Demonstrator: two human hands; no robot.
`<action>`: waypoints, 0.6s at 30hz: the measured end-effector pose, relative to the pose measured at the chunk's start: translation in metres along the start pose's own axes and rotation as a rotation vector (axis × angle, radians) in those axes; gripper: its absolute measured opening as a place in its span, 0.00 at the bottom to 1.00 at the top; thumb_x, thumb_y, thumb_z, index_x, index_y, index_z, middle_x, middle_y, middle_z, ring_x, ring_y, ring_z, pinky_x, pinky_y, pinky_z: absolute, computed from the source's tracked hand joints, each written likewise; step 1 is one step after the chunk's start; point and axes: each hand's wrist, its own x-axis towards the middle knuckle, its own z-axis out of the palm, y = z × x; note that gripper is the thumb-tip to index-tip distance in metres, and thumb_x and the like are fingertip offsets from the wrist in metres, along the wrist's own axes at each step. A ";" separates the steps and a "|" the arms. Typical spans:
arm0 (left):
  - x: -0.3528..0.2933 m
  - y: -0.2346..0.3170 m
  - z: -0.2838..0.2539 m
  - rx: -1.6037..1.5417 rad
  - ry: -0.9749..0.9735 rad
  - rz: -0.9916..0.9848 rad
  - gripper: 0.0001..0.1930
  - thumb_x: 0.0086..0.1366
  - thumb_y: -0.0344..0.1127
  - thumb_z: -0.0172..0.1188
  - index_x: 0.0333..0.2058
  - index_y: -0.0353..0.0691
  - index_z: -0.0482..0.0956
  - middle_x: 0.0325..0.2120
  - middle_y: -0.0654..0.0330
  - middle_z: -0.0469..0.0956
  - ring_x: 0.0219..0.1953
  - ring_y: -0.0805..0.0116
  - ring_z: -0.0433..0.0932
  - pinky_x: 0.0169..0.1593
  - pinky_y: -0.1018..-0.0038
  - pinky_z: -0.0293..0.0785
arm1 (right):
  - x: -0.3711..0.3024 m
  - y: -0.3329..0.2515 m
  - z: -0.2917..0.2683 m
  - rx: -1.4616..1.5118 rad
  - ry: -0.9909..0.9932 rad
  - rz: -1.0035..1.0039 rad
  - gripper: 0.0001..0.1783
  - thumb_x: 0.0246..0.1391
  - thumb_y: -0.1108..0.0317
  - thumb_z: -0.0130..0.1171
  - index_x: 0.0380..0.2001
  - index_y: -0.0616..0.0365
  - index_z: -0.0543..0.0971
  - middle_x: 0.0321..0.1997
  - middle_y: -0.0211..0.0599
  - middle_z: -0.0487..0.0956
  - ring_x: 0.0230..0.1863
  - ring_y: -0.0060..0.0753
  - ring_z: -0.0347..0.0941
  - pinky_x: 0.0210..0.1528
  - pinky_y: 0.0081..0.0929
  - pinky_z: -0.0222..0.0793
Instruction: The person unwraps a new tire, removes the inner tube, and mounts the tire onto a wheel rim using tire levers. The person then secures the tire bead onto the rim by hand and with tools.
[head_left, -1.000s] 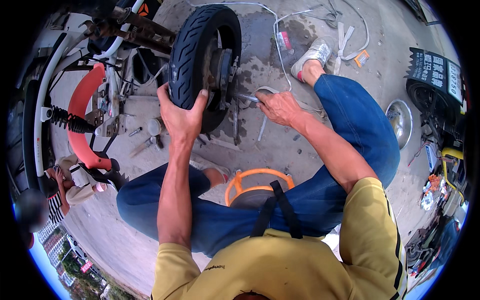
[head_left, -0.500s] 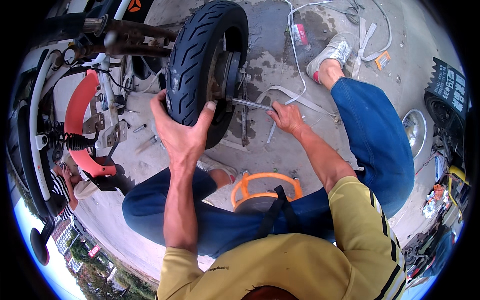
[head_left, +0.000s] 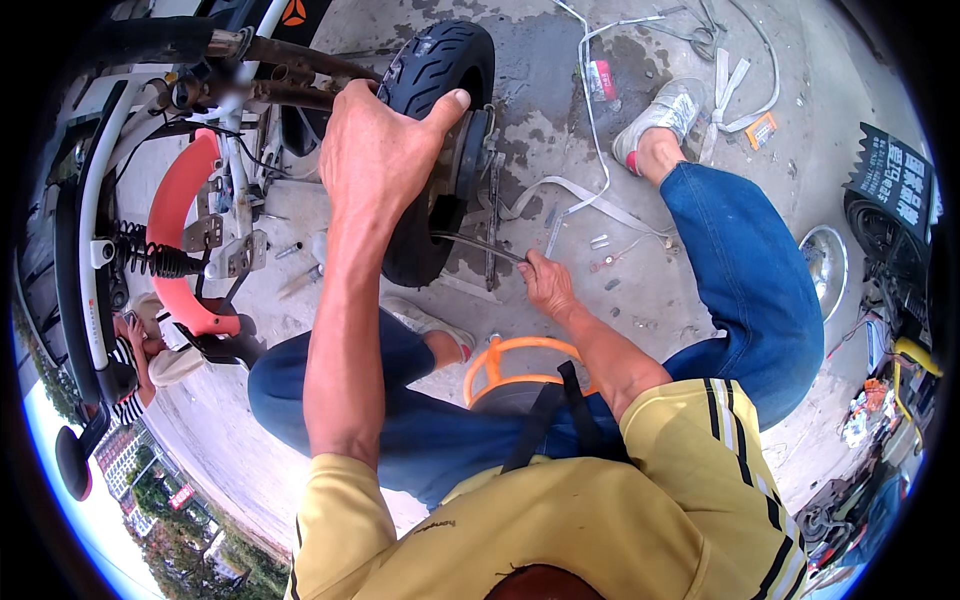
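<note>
A black tyre (head_left: 437, 60) with a grooved tread stands upright in front of me, around a wheel. My left hand (head_left: 378, 160) is closed over the tread, its thumb towards the rim side and its other fingertips partly hidden. Lower down, my right hand (head_left: 549, 284) grips the end of a slim metal tyre lever (head_left: 480, 243). The lever's other end reaches the tyre's inner edge by the rim; its exact contact there is hard to make out.
An orange round-framed stool (head_left: 530, 349) stands between my legs. The vehicle's white frame with a red fender (head_left: 178, 210) is at left, near a seated person (head_left: 150, 350). White straps (head_left: 590, 200) trail over the ground. A metal bowl (head_left: 826, 265) lies at right.
My left hand has shifted up and forward along the tyre. The right hand and the tyre lever have come lower and slightly left, the lever now tilting down towards the hand.
</note>
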 end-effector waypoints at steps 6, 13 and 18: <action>-0.044 -0.023 -0.003 -0.020 0.261 0.259 0.61 0.50 0.62 0.79 0.70 0.25 0.57 0.64 0.35 0.67 0.66 0.40 0.68 0.66 0.50 0.66 | -0.018 -0.052 -0.047 -0.044 -0.063 0.032 0.24 0.74 0.46 0.43 0.40 0.56 0.76 0.31 0.58 0.82 0.38 0.69 0.78 0.40 0.60 0.71; -0.110 -0.087 0.045 -0.339 0.391 0.101 0.46 0.50 0.47 0.79 0.63 0.31 0.68 0.53 0.44 0.75 0.55 0.45 0.77 0.58 0.59 0.74 | -0.078 -0.067 0.017 0.258 -0.098 0.147 0.33 0.76 0.41 0.37 0.33 0.60 0.77 0.24 0.52 0.75 0.30 0.60 0.72 0.38 0.51 0.67; -0.108 -0.101 0.041 -0.346 0.367 0.183 0.39 0.50 0.46 0.79 0.57 0.33 0.72 0.47 0.48 0.76 0.49 0.46 0.79 0.52 0.57 0.77 | -0.097 -0.081 0.045 0.377 -0.099 0.215 0.37 0.76 0.39 0.35 0.30 0.63 0.75 0.23 0.44 0.73 0.28 0.46 0.71 0.37 0.45 0.67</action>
